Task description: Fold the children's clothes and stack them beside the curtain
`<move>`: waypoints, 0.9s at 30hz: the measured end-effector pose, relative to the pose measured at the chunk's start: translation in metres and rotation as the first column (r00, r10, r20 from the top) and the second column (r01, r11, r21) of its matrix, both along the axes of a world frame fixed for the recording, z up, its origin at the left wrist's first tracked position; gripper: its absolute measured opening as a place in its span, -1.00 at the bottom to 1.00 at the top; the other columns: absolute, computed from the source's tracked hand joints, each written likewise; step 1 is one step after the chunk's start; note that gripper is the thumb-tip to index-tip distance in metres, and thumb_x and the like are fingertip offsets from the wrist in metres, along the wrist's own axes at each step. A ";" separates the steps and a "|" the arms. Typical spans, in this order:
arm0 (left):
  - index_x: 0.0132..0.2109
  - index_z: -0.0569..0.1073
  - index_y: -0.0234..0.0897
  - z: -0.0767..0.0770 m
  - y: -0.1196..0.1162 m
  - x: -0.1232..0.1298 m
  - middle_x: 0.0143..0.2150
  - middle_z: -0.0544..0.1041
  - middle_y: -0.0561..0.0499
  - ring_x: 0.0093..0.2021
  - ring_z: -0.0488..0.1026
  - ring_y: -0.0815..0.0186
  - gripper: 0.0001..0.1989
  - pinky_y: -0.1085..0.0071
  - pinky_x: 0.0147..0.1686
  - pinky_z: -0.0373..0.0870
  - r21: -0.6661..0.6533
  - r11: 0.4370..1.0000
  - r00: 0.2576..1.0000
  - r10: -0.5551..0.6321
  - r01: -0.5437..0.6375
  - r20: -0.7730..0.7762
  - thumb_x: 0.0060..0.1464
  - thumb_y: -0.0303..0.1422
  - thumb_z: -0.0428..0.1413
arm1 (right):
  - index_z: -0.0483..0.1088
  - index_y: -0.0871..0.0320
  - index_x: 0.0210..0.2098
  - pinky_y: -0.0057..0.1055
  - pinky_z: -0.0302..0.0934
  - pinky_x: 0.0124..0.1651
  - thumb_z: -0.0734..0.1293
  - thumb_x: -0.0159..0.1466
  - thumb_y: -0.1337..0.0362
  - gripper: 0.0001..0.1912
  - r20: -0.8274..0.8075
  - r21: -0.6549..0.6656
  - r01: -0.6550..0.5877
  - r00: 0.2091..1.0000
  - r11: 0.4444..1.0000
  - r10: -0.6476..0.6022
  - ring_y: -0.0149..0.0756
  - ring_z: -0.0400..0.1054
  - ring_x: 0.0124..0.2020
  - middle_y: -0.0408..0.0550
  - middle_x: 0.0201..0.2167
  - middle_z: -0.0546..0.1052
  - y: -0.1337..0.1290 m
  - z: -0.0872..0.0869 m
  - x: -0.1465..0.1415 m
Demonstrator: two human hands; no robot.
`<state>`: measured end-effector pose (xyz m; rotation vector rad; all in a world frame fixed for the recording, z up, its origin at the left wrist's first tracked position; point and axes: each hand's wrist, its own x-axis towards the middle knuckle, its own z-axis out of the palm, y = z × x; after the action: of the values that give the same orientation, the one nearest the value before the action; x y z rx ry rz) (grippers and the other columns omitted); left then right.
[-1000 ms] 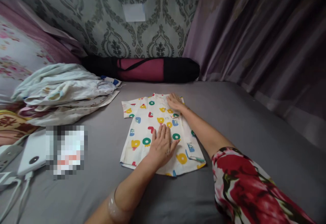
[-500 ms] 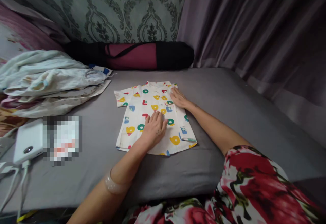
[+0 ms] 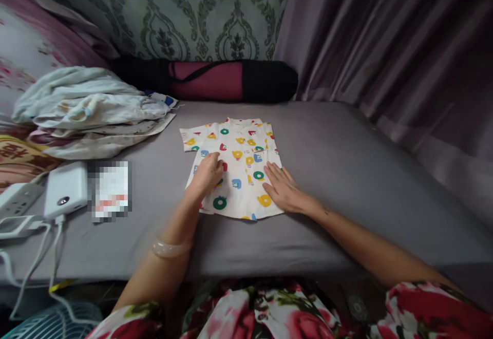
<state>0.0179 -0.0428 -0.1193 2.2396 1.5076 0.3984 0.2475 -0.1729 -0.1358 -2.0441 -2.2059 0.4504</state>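
Note:
A small white short-sleeved shirt (image 3: 241, 195) with a print of red, yellow, green and blue letters lies on a grey-covered surface, its collar facing away from me. One sleeve spreads out on the left; on the right no sleeve sticks out, and that side is folded inward. My right hand (image 3: 284, 189) rests flat on the lower right edge, fingers stretched out. Over the left half of the shirt is my left hand (image 3: 209, 173), slightly blurred, its fingers loosely bent and nothing visible in them. A pale bangle (image 3: 169, 249) circles my left wrist.
Rumpled clothes (image 3: 96, 108) are piled at the left. In front of them sit a white power bank (image 3: 66, 190), a power strip (image 3: 21, 198) with cables, and a pixelated item (image 3: 112, 190). A long black and maroon bag (image 3: 210, 81) lies along the wall, beside purple curtains (image 3: 346, 36).
My right hand has slid from the shirt's upper right down to its lower right edge. My left hand has shifted from the middle to the left side. The view has moved slightly.

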 end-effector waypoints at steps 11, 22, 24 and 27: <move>0.04 0.39 -0.36 0.006 0.019 -0.037 0.07 0.43 -0.36 0.14 0.36 -0.05 -0.68 0.07 0.04 0.35 0.042 0.955 0.935 0.297 -0.294 -0.194 0.23 -0.28 -0.02 | -0.09 -0.02 0.43 -0.15 -0.22 0.46 0.08 0.39 -0.03 -0.33 -0.041 -0.022 -0.192 0.981 0.981 0.191 -0.22 -0.28 0.44 -0.12 0.43 -0.09 -0.083 0.032 -0.011; -0.07 0.45 -0.31 0.023 0.015 -0.040 0.00 0.54 -0.29 -0.01 0.51 0.02 -0.68 0.27 -0.16 0.39 -0.182 0.913 0.923 0.331 -0.366 -0.194 0.23 -0.17 -0.01 | 0.50 0.19 -0.03 -0.45 0.33 -0.06 0.20 0.37 0.20 -0.68 -0.524 -0.247 -0.572 0.758 0.782 0.389 -0.30 0.49 -0.11 0.01 -0.12 0.61 0.054 0.126 -0.039; -0.08 0.45 -0.32 0.023 0.015 -0.042 0.00 0.54 -0.30 -0.02 0.52 0.02 -0.67 0.29 -0.18 0.38 -0.189 0.909 0.923 0.341 -0.372 -0.176 0.24 -0.15 -0.02 | 0.51 0.22 -0.16 -0.50 0.36 -0.23 0.21 0.37 0.23 -0.73 -0.562 -0.244 -0.425 0.795 0.872 0.230 -0.32 0.52 -0.24 0.03 -0.22 0.62 0.100 0.115 -0.059; -0.10 0.47 -0.31 0.022 0.017 -0.043 -0.01 0.55 -0.29 -0.03 0.52 0.04 -0.66 0.31 -0.19 0.35 -0.214 0.900 0.922 0.349 -0.380 -0.167 0.23 -0.14 -0.02 | 0.46 0.24 -0.29 -0.53 0.37 -0.39 0.21 0.36 0.31 -0.79 -0.671 -0.236 -0.207 0.741 0.949 -0.006 -0.37 0.52 -0.39 0.05 -0.29 0.61 0.167 0.095 -0.095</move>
<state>-0.0252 -0.0261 -0.0978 1.8205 1.9374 0.1681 0.1529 -0.0060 -0.0407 -1.4958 -1.8606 1.3612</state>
